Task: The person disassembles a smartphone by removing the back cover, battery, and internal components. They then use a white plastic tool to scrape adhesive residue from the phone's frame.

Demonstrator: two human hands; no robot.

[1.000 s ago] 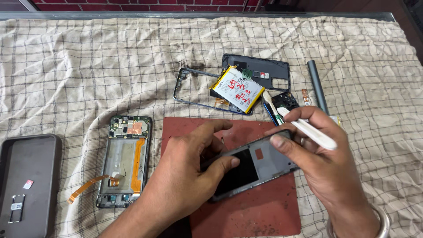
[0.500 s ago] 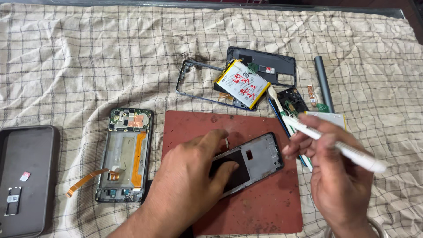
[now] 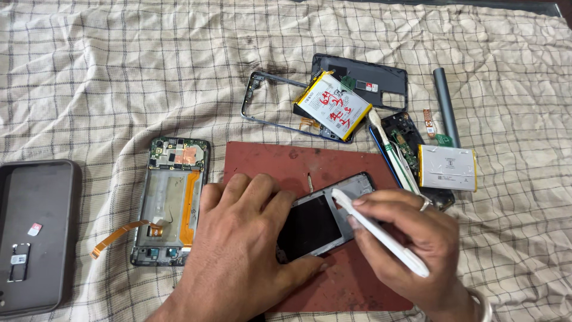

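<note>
Phone frame (image 3: pixel 325 217), flat, dark, glossy, lay mid red mat (image 3: pixel 268 158); pinned under left hand (image 3: pixel 244 250), fingers spread; right hand (image 3: pixel 411 235) fingers clamped on slim white tool (image 3: pixel 381 232).

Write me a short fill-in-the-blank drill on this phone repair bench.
1. The left hand presses the phone frame onto a ____ mat.
2. The right hand holds a ____ pry tool.
3. The gutted phone with the orange ribbon cable lies to the ____ of the mat.

Missing words: red; white; left
</note>
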